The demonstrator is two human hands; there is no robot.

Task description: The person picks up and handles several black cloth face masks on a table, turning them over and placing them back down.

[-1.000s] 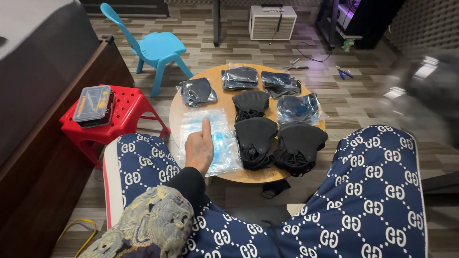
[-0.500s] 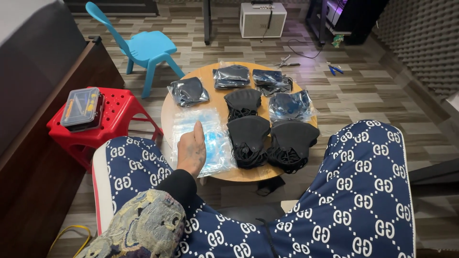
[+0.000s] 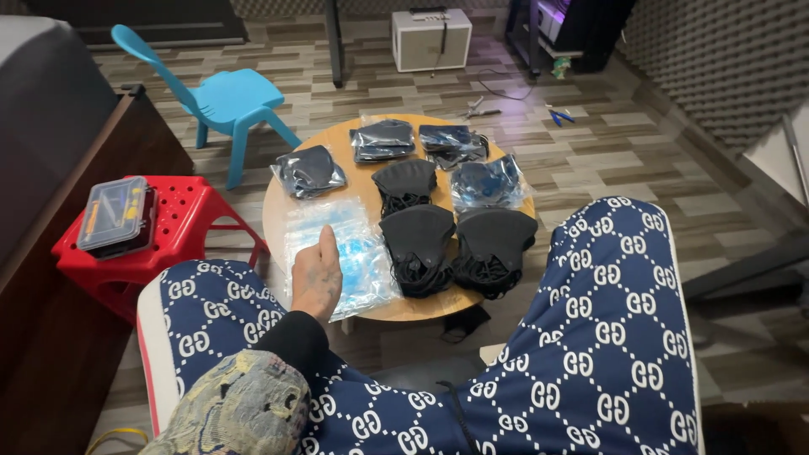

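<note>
A person sat with knees apart in navy patterned trousers, looking down at a low round wooden table between the legs. At about nine o'clock from the table stood a red plastic stool bearing a small clear parts box; at eleven o'clock stood a blue child's chair, and at twelve o'clock, farther off, a white box-shaped unit on the floor. On the table's seven o'clock side lay a stack of clear plastic bags. Piles of loose black face masks lay at the centre and five o'clock, with bagged black masks along the far edge. The left hand rested edge-on at the stack's near-left corner, fingers straight and together, gripping nothing. The right hand was out of sight.
</note>
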